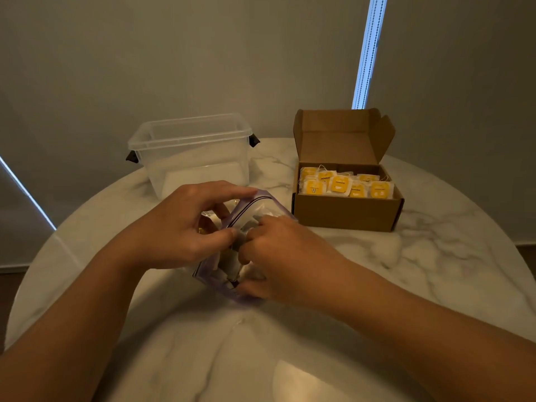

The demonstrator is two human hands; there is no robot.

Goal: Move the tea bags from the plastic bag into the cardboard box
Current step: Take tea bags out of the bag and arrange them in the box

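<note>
A dim room with drawn blinds [203,53] and one strip of daylight [368,53] backs a round marble tabletop [435,256]. The box [348,211] sits near the far right edge with its lid folded back and its open side up, which leaves a clear drop into it from the person's working spot; a layer of yellow-labelled tea bags [339,184] already lies inside, so the job looks well along. A clear tub [191,149] stands at the far left edge, apart from the work. The bag [261,203] is near the middle of the tabletop, just in front of the box and the tub, with its zip mouth tilted up and toward the person, probably so that the contents can be reached without spilling. The left hand [179,227] pinches the left rim of the mouth between thumb and curled fingers and pulls it wide, which keeps the limp plastic from folding shut. The right hand [284,256] is at the mouth from the other side, its fingers curled in over the opening. Pale shapes show through the plastic there, likely the remaining tea bags, but whether the fingers have closed on one or only on the rim cannot be told.
</note>
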